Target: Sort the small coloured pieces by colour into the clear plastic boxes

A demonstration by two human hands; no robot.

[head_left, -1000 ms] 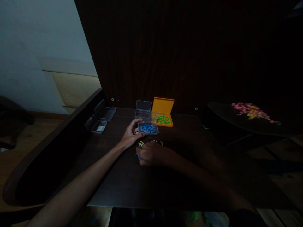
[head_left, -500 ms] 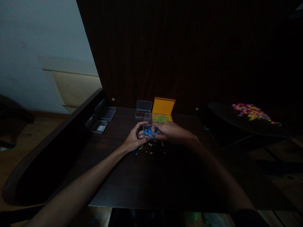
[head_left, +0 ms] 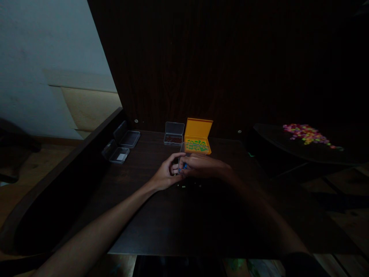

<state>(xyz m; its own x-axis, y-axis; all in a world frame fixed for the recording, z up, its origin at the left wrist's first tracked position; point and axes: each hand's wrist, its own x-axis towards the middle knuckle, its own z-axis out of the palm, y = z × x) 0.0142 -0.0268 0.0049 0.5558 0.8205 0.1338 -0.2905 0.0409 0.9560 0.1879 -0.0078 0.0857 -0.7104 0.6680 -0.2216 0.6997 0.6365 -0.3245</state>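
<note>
My left hand is wrapped around the side of a small clear plastic box with its lid raised. Blue pieces lie inside, partly covered. Over the box reaches my right hand, its fingers bent down among the blue pieces; the fingertips are hidden, so what they pinch does not show. Just in front of the hands, a few tiny pale pieces are scattered on the dark tabletop.
Behind the hands stand an open yellow box of green pieces and a clear box of reddish-brown ones. Two open clear boxes sit by the raised left edge. Colourful pieces are heaped on a dark surface at right.
The clear box has shifted slightly right and towards me. My right hand has moved left and down over it, hiding most of the blue pieces.
</note>
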